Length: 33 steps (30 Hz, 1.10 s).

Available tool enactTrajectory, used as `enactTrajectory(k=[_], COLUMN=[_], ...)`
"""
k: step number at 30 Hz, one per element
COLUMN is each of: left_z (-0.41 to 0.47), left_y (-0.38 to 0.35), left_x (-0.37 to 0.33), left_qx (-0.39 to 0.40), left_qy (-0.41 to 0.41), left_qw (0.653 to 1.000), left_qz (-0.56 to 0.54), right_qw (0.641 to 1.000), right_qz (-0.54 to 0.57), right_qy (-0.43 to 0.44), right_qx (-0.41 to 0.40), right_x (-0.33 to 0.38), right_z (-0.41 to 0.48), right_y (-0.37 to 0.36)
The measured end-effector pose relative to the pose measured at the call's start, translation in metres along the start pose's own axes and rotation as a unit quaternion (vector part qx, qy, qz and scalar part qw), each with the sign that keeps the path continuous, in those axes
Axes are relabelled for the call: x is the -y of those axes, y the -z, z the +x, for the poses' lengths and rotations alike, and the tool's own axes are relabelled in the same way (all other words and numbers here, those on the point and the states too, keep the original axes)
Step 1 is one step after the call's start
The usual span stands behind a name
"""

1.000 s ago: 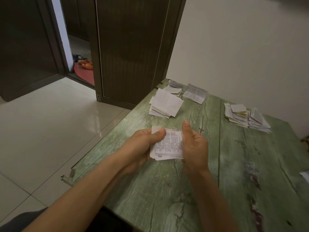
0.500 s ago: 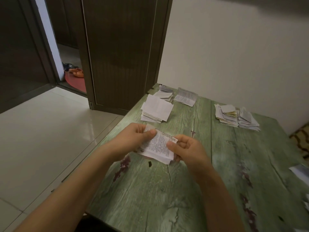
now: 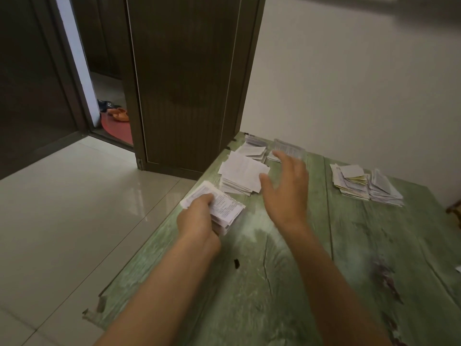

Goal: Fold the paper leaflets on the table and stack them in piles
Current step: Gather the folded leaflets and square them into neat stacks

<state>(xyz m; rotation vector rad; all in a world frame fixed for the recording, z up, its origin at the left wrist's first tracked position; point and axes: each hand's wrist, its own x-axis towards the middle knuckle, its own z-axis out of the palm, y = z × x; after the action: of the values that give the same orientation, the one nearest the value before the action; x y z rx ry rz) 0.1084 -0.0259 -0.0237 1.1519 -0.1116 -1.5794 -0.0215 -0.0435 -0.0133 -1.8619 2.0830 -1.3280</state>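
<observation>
While we grip a small bundle of folded leaflets (image 3: pixel 225 208) at the near left edge of the green table (image 3: pixel 274 283), the work sits between folding and stacking. Our left hand (image 3: pixel 198 221) curls round the bundle's near end, thumb on top, with the printed face turned up and the lower edge touching or just above the wood; we cannot tell which. Our right hand (image 3: pixel 287 188) holds nothing: its fingers are spread and relaxed, hovering palm-down just right of the white pile (image 3: pixel 240 174), which lies just beyond the bundle.

We judge the fold to be finished and the placing not yet done. The next move calls for choosing a pile that matches the bundle in size, setting it squarely on top, and keeping the loose sheets from fanning out on release. The free hand looks well placed to steady the white pile or to reach for more paper.

Farther off, a second stack (image 3: pixel 254 148) and a printed leaflet (image 3: pixel 289 146) lie at the far left corner. Two more piles (image 3: pixel 349 182) touch one another at the far right, well apart from the hands. Beyond the table stand a dark door (image 3: pixel 184 83) and a pale tiled floor (image 3: pixel 74 196).
</observation>
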Motion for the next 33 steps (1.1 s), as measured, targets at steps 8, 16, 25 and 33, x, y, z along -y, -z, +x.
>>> enactTrajectory(k=[8, 16, 25, 33], left_z=[0.002, -0.004, -0.003, -0.007], left_y=[0.007, 0.007, 0.008, 0.010], left_x=[-0.015, -0.019, -0.017, -0.021], left_qx=[0.020, 0.067, 0.066, 0.051], left_qy=[0.044, 0.086, 0.068, 0.088], left_qw=[0.998, 0.994, 0.995, 0.995], left_qz=[-0.033, -0.001, 0.038, 0.008], right_qw=[0.906, 0.887, 0.924, 0.938], right_qz=[-0.212, -0.240, -0.161, -0.087], right_qy=[0.132, 0.114, 0.131, 0.101], right_qx=[0.341, 0.379, 0.321, 0.320], right_x=[-0.026, -0.043, -0.032, -0.031], right_z=[0.045, 0.033, 0.015, 0.015], right_y=[-0.046, -0.059, -0.038, -0.047])
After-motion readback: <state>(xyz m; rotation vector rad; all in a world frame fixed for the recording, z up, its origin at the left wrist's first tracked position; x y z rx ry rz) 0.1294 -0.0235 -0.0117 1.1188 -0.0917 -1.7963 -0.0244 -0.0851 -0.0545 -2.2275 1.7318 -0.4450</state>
